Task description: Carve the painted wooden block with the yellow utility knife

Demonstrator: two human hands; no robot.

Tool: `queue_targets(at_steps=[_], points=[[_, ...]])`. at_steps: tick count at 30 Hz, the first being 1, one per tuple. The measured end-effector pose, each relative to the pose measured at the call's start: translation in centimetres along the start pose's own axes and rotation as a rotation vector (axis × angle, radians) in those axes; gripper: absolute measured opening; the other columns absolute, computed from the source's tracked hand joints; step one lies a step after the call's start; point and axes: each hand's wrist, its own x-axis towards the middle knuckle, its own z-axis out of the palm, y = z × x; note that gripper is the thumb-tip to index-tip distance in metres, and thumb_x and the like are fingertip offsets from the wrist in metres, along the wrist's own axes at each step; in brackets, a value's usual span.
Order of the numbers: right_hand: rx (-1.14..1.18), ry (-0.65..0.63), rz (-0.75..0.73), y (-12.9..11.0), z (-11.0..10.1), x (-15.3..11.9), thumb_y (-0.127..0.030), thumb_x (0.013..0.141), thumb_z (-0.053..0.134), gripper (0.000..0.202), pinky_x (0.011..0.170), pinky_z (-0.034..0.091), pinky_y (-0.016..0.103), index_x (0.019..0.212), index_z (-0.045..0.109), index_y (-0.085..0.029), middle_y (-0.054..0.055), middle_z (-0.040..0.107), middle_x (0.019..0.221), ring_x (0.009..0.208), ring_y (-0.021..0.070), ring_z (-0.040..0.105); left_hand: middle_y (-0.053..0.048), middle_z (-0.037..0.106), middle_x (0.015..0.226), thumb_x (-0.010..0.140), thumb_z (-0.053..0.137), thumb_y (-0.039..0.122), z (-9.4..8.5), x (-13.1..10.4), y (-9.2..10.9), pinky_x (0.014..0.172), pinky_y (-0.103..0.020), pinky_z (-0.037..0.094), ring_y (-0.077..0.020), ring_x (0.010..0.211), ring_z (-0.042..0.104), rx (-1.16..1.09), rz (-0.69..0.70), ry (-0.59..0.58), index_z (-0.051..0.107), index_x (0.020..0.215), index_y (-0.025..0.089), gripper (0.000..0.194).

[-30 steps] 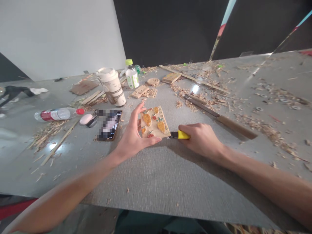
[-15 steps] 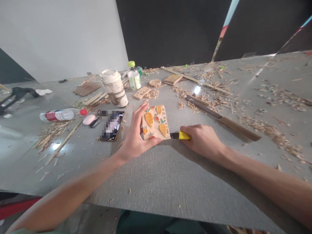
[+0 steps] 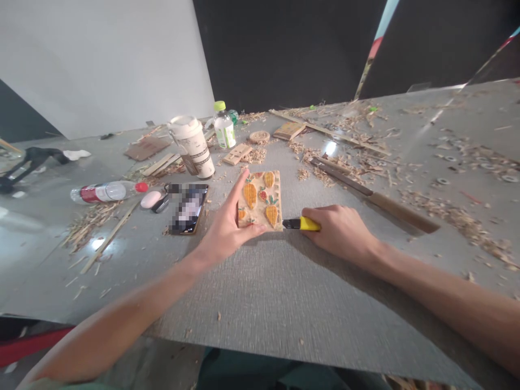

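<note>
A square carved wooden tile with orange carrot-like shapes and small red ones is held near the middle of the grey table. My left hand grips its left side, thumb along the lower edge and fingers at the upper left. My right hand is closed around a yellow-handled cutter. The cutter's dark front end points left and lies at the tile's lower right corner; whether it touches cannot be told.
A phone, a cup, a green-capped bottle and a red-capped bottle are at the left and back. On the right lies a long saw-like tool. Wood shavings are scattered around.
The tile has turned slightly in my left hand, and my left thumb has slid a little left along its lower edge. My right hand still holds the cutter at the corner.
</note>
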Motion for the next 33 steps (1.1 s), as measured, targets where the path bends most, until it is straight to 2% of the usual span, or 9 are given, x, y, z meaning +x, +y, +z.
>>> queue_targets(at_steps=[2,5,8,15,19,23,25,27,33], points=[[-0.007,0.0,-0.002,-0.1,0.0,0.0,-0.03,0.087,0.056,0.011,0.056,0.016,0.032,0.081,0.064,-0.023,0.003,0.07,0.075,0.058,0.0145,0.041,-0.006,0.039,0.173,0.09,0.081,0.032,0.2,0.0,0.0,0.112,-0.065,0.056,-0.0397,0.148,0.053,-0.087,-0.047,-0.046,0.017,0.169,0.044,0.101],[-0.01,-0.005,-0.01,-0.2,0.0,-0.1,-0.03,0.086,0.056,0.012,0.057,0.016,0.033,0.081,0.065,-0.024,0.003,0.07,0.075,0.057,0.0149,0.041,-0.007,0.047,0.166,0.09,0.078,0.027,0.4,-0.2,0.2,0.081,-0.053,0.074,-0.0376,0.126,0.07,-0.158,-0.126,-0.057,0.031,0.164,0.045,0.09],[-0.003,-0.005,-0.011,-0.3,0.0,0.0,-0.03,0.086,0.056,0.012,0.057,0.017,0.033,0.081,0.065,-0.024,0.003,0.07,0.075,0.057,0.0153,0.043,-0.007,0.054,0.157,0.093,0.072,0.025,0.5,-0.3,0.5,0.061,-0.039,0.075,-0.0286,0.102,0.077,-0.151,-0.137,-0.034,0.036,0.161,0.043,0.079],[0.008,0.089,0.083,0.4,-1.1,0.1,-0.03,0.083,0.057,0.009,0.056,0.02,0.032,0.077,0.058,-0.024,0.003,0.063,0.069,0.057,0.0161,0.043,-0.004,0.055,0.153,0.092,0.073,0.023,0.5,-0.1,0.2,0.079,-0.046,0.075,-0.0253,0.106,0.075,-0.07,-0.033,0.142,0.054,0.143,0.037,0.055],[0.028,0.142,0.046,-0.2,-1.5,-0.3,-0.032,0.086,0.058,0.016,0.056,0.021,0.031,0.073,0.053,-0.024,0.002,0.059,0.064,0.056,0.0152,0.042,-0.004,0.063,0.143,0.088,0.079,0.023,0.9,-0.4,0.1,0.086,-0.049,0.072,-0.0246,0.103,0.076,0.017,-0.048,0.175,0.054,0.142,0.036,0.061],[0.031,0.107,-0.026,-1.6,-1.2,-0.8,-0.059,0.098,0.057,0.04,0.055,0.018,0.031,0.079,0.057,-0.023,0.003,0.064,0.068,0.055,0.0148,0.044,-0.005,0.056,0.153,0.083,0.087,0.027,1.9,-1.0,0.4,0.093,-0.05,0.071,-0.0282,0.118,0.072,-0.016,-0.04,0.098,0.055,0.143,0.037,0.069],[0.023,0.081,-0.063,-2.1,-1.1,-0.9,-0.074,0.1,0.048,0.055,0.055,0.017,0.031,0.082,0.059,-0.023,0.004,0.066,0.07,0.054,0.0151,0.046,-0.006,0.052,0.157,0.081,0.089,0.03,2.4,-1.2,0.6,0.093,-0.05,0.071,-0.0307,0.125,0.069,-0.042,-0.037,0.065,0.056,0.143,0.036,0.07],[0.016,0.049,-0.109,-2.4,-1.0,-1.0,-0.084,0.098,0.037,0.068,0.054,0.016,0.032,0.085,0.059,-0.022,0.006,0.068,0.072,0.054,0.0157,0.048,-0.007,0.056,0.153,0.08,0.09,0.031,2.7,-1.4,0.8,0.091,-0.052,0.071,-0.0315,0.123,0.071,-0.046,-0.055,0.048,0.057,0.142,0.036,0.071],[0.027,0.022,-0.167,-2.7,-1.0,-1.0,-0.093,0.091,0.01,0.085,0.053,0.012,0.033,0.086,0.057,-0.021,0.007,0.069,0.074,0.052,0.0151,0.047,-0.006,0.071,0.131,0.078,0.093,0.036,3.0,-1.4,0.5,0.089,-0.053,0.071,-0.0321,0.111,0.076,-0.003,-0.066,0.048,0.056,0.143,0.036,0.075]])
